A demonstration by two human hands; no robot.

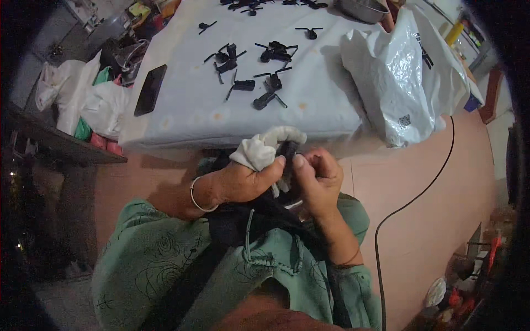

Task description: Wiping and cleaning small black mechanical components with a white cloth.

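Note:
Just in front of the table's near edge, my left hand (248, 179) is closed round a bunched white cloth (258, 153) and a small black plastic part (288, 149). The thumb presses against the part's lower end. My right hand (321, 175) is close beside it, with thumb and curled fingers pinched together at the part's right side. Whatever lies between those fingertips is too small to make out. Several similar black parts with thin prongs (269, 99) lie scattered on the white-covered table (187, 105).
A dark phone (150, 90) lies at the table's left. At the right stands a crumpled white plastic bag (395, 77), with a metal bowl (361, 10) behind it. Stuffed bags (102, 107) fill a left shelf. A black cable (411, 209) crosses the floor at right.

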